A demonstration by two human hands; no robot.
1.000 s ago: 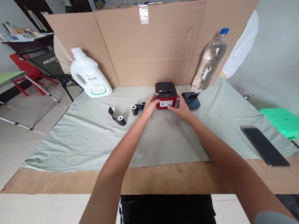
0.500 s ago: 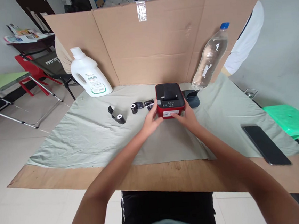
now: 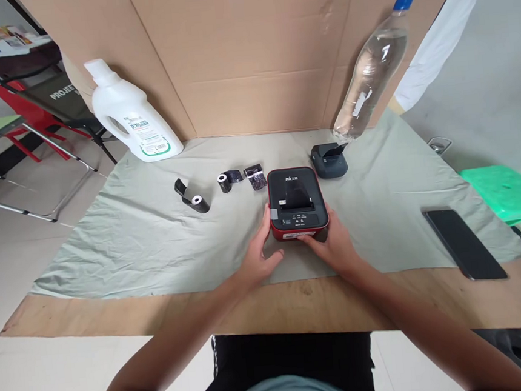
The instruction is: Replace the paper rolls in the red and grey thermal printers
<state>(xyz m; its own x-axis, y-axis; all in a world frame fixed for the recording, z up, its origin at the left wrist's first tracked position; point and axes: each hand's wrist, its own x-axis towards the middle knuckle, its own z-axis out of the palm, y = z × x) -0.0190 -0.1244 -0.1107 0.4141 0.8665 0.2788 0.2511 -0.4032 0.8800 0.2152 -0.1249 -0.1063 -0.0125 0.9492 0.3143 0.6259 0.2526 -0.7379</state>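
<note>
A small red-and-black label printer (image 3: 295,186) stands on the cloth before me, with a dark strip across its top slot. My left hand (image 3: 257,253) has its fingers along the printer's left side, the thumb held away from the case. On the opposite side my right hand (image 3: 335,243) grips the right edge, its thumb against the front. Left of the printer lie a short dark roll (image 3: 255,176), a second roll (image 3: 225,183) with a loose tail, and a third black roll (image 3: 200,204). A smaller dark printer (image 3: 329,161) sits behind, to the right.
A white detergent bottle (image 3: 133,118) and a clear water bottle (image 3: 371,76) lean against the cardboard screen (image 3: 248,50). A black phone (image 3: 464,244) lies at the right front. Beside the table stands a green stool (image 3: 506,189). Bare wood (image 3: 270,304) shows along the front edge.
The red-and-black printer has come nearer to me between both hands, and more of its top shows. My left thumb has left the case. The view has tilted downward.
</note>
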